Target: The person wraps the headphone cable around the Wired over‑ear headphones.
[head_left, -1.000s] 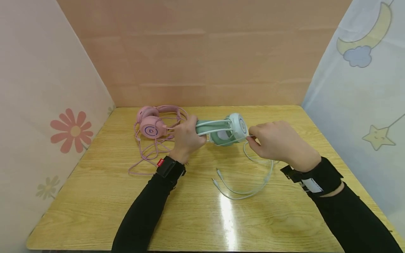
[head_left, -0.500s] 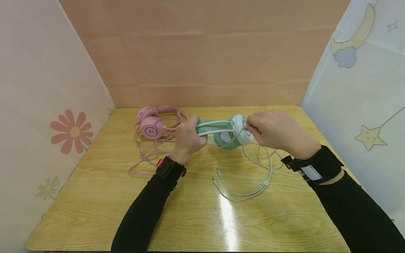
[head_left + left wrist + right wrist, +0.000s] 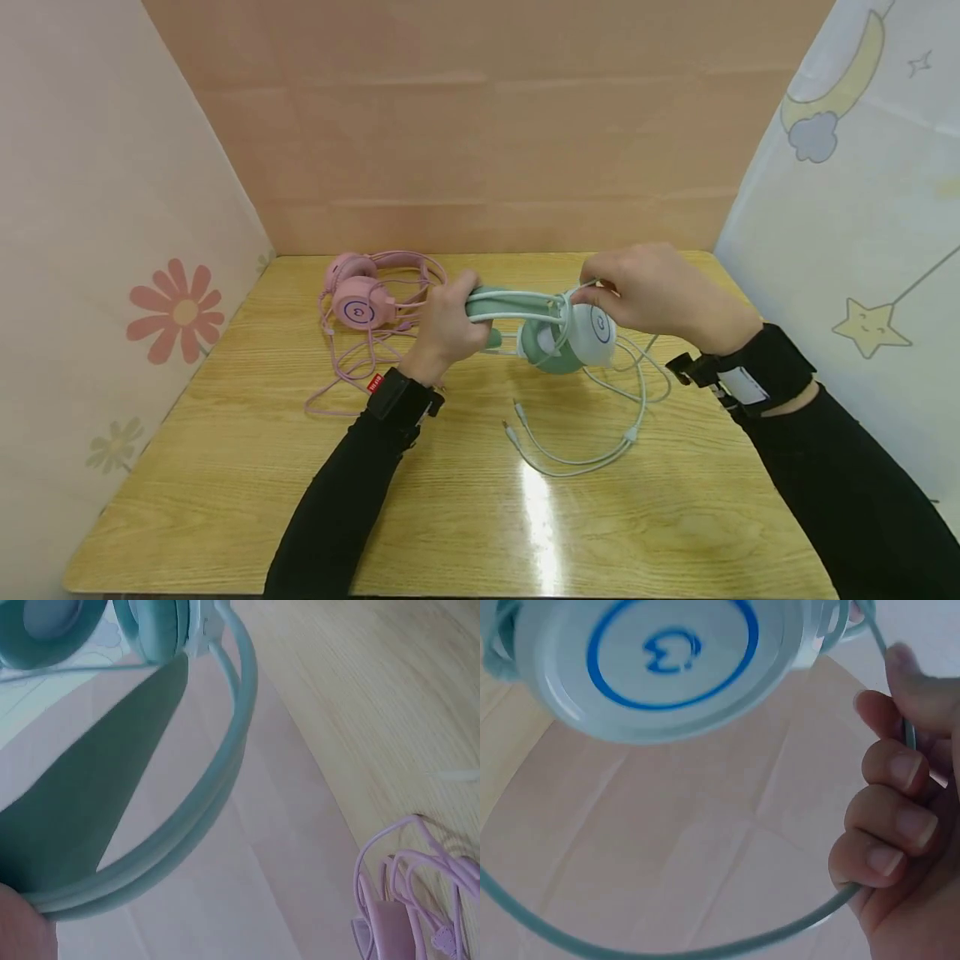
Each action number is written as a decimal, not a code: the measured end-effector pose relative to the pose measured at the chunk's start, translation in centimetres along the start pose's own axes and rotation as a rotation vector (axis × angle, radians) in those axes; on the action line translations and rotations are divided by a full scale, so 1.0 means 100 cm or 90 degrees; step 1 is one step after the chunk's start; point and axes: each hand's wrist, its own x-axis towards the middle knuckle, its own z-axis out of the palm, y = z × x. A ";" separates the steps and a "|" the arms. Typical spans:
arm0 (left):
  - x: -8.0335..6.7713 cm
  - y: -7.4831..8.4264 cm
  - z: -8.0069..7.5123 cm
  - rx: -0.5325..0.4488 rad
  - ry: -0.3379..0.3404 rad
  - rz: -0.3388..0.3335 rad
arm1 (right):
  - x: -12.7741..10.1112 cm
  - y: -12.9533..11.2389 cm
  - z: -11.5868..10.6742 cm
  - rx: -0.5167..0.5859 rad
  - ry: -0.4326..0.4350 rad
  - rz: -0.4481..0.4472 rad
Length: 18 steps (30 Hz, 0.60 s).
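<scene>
My left hand (image 3: 450, 325) grips the padded headband (image 3: 517, 307) of the mint-green headphones, which it holds off the table. Their white ear cup (image 3: 660, 682) bears a blue ring and logo, clear in the right wrist view. Close beside that cup, my right hand (image 3: 660, 296) pinches the pale green cable (image 3: 705, 951) between thumb and forefinger, with the other fingers curled around it. Part of the cable wraps over the headband's end near the cup. Its two plugs (image 3: 512, 435) lie on the table in front.
Pink headphones (image 3: 363, 302) with a tangled pink cable (image 3: 337, 385) lie on the wooden table (image 3: 225, 500) left of my left hand. A brown backdrop (image 3: 480, 150) stands behind, and printed cloth panels flank both sides.
My right hand has moved up and slightly left, drawing the cable up over the headband's end. The mint-green ear cups have shifted right and a little down. The left hand stays almost still.
</scene>
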 end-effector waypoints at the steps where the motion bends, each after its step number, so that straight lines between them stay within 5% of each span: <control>1: 0.000 0.000 -0.001 -0.009 -0.008 -0.001 | 0.001 0.001 0.000 0.004 -0.002 0.003; 18: -0.002 -0.006 -0.006 -0.158 -0.015 -0.007 | 0.006 0.020 0.011 0.206 -0.054 0.153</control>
